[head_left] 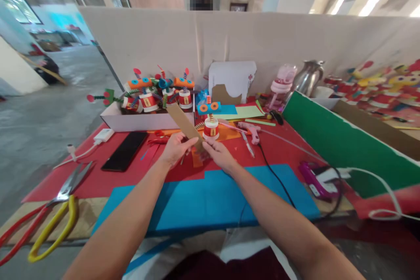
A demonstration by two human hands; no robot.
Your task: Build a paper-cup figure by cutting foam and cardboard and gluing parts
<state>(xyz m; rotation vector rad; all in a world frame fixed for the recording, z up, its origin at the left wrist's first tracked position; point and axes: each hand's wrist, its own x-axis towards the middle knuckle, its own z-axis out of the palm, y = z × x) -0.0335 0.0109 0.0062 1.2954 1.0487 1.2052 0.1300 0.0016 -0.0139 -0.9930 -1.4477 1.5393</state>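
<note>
Both my hands hold a flat strip of brown cardboard (pixel 184 121), tilted up to the left above the red-covered table. My left hand (pixel 177 149) grips its left side, thumb across the lower part. At the strip's lower right end, my right hand (pixel 218 153) pinches it. Just behind my right hand stands a paper-cup figure (pixel 210 130) with a red and white body, a coiled neck and a blue tube head (pixel 209 108) with orange eyes. Small orange paper (pixel 197 159) lies under my hands. Some fingertips are blurred.
A white box (pixel 147 121) holds several similar figures. A pink glue gun (pixel 251 131) and a pen (pixel 247 144) lie right of the figure. Large scissors (pixel 64 197) and a black phone (pixel 125 151) lie left. A green-sided box (pixel 341 140) and purple power strip (pixel 317 181) stand right.
</note>
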